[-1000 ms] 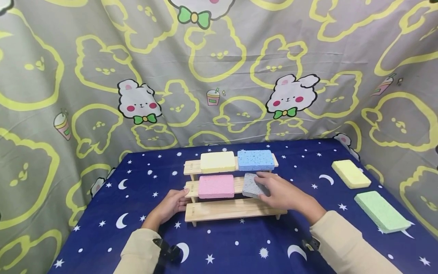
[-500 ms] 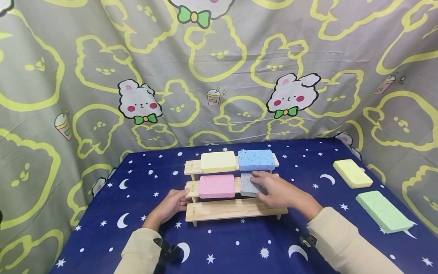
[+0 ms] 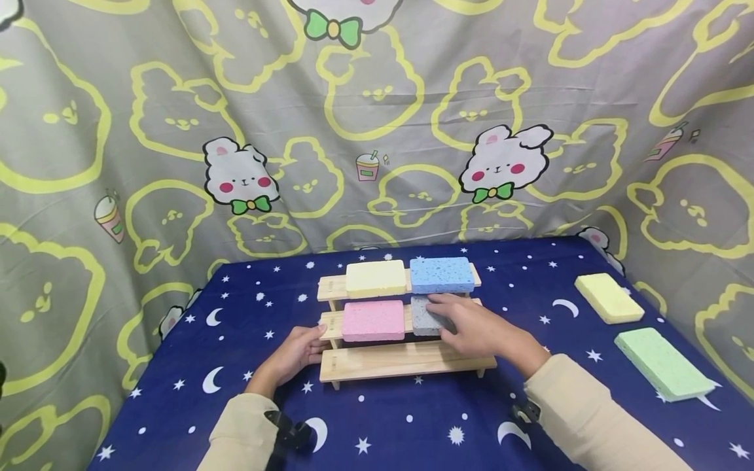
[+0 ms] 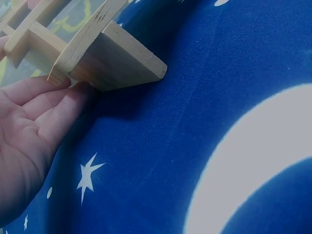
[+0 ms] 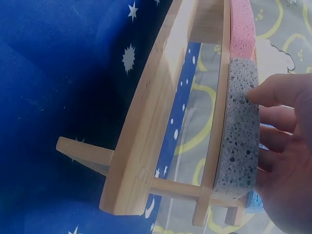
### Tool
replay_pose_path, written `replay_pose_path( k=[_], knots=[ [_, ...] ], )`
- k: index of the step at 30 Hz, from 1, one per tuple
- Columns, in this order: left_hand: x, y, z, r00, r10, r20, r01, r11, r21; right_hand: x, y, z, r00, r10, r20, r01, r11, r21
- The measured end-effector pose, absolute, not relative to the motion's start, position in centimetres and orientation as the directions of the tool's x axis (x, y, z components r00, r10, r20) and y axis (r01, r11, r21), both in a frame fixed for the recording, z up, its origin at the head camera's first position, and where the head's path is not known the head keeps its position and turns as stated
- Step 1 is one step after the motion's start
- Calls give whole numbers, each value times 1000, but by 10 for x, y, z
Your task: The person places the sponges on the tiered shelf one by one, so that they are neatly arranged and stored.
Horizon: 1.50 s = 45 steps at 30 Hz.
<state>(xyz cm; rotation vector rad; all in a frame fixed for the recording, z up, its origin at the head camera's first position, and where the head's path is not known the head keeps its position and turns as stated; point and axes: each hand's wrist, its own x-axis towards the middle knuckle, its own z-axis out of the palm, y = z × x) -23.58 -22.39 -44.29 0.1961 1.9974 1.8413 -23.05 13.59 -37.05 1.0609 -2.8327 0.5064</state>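
Observation:
A three-tier wooden rack (image 3: pixel 406 361) stands on the table. My left hand (image 3: pixel 297 353) holds the left end of its middle shelf; in the left wrist view, fingers of that hand (image 4: pixel 34 126) meet the rack's side (image 4: pixel 117 66). My right hand (image 3: pixel 480 330) grips the grey sponge (image 3: pixel 423 317) on the middle shelf, beside the pink sponge (image 3: pixel 373 320). The right wrist view has the thumb against the front edge of the grey sponge (image 5: pixel 238 131), whose end is close to the pink sponge (image 5: pixel 242 31). Part of the grey sponge is covered by the hand.
On the top shelf lie a pale yellow sponge (image 3: pixel 376 279) and a blue sponge (image 3: pixel 442 275). Another yellow sponge (image 3: pixel 609 298) and a green sponge (image 3: pixel 664 364) lie at the table's right side. A patterned curtain (image 3: pixel 377 118) hangs behind the table.
My right hand has slid the grey sponge slightly left along the middle shelf, nearer the pink one. The left hand keeps its place on the rack.

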Motion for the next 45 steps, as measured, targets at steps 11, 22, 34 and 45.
replay_pose_path(
  k=[11,22,34,45],
  knots=[
    [-236,-224,-443,-904,379,-200,-169,113,979,-231,136,-369,-761,-622,183,-646,701,-302],
    [-236,-224,-443,-899,398,-185,-156,105,982,-232,139,-372,-780,-550,299,-626,693,-358],
    [-234,-224,-443,-901,388,-194,-168,101,981,-230,158,-377,-793,-467,391,-600,713,-363],
    [-234,-225,-440,-900,389,-196,-171,98,980,-223,194,-379,-862,-307,404,-463,802,-378]
  ],
)
